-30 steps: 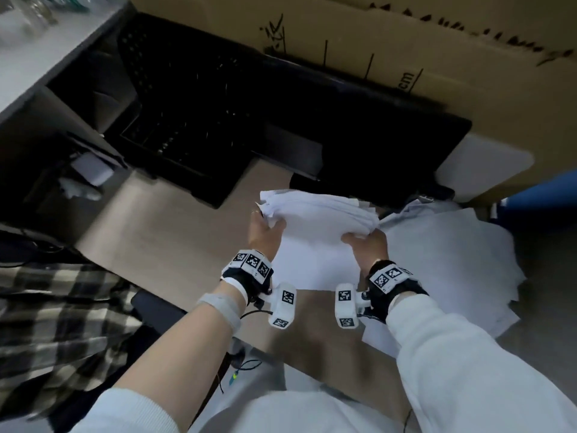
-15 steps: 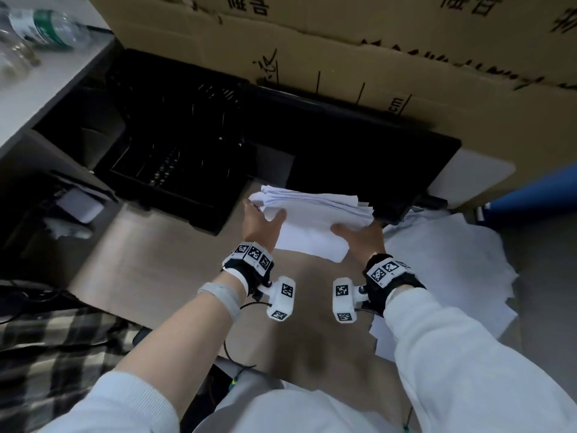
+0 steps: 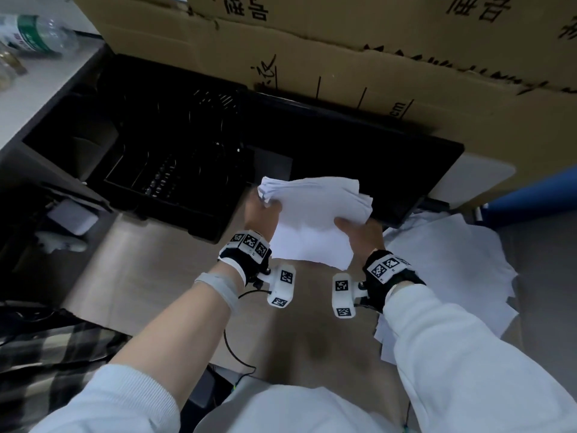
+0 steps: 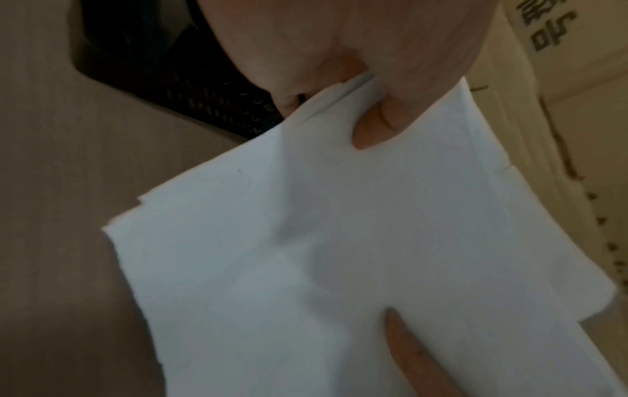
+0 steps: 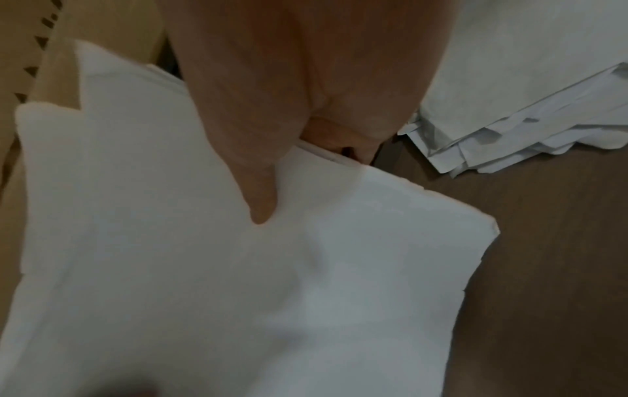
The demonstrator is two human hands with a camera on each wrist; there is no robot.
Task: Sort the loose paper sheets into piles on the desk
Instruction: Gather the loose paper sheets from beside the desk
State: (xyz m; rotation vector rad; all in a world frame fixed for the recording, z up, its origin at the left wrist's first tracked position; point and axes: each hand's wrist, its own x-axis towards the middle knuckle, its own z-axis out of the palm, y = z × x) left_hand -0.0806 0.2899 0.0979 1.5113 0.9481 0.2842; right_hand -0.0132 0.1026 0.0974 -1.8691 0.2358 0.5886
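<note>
A stack of white paper sheets [image 3: 315, 220] hangs in the air above the wooden desk [image 3: 156, 276], its edges uneven. My left hand [image 3: 260, 214] grips its left edge, thumb on top of the sheets [image 4: 339, 255]. My right hand [image 3: 359, 235] grips the right edge, thumb pressed on the top sheet [image 5: 238, 268]. The fingers of both hands are hidden under the stack. A spread of loose white sheets [image 3: 452, 270] lies on the desk to the right, and its layered corners [image 5: 509, 134] show in the right wrist view.
A black mesh tray [image 3: 162, 170] and a dark monitor base [image 3: 359, 157] stand just behind the stack. Large cardboard boxes [image 3: 343, 57] rise at the back. A plastic bottle [image 3: 34, 35] lies on the white shelf at far left. A plaid cloth [image 3: 46, 364] hangs at lower left.
Both hands have lifted the stack off the desk and carried it away from the loose sheets, toward the black tray. The grip has stayed the same.
</note>
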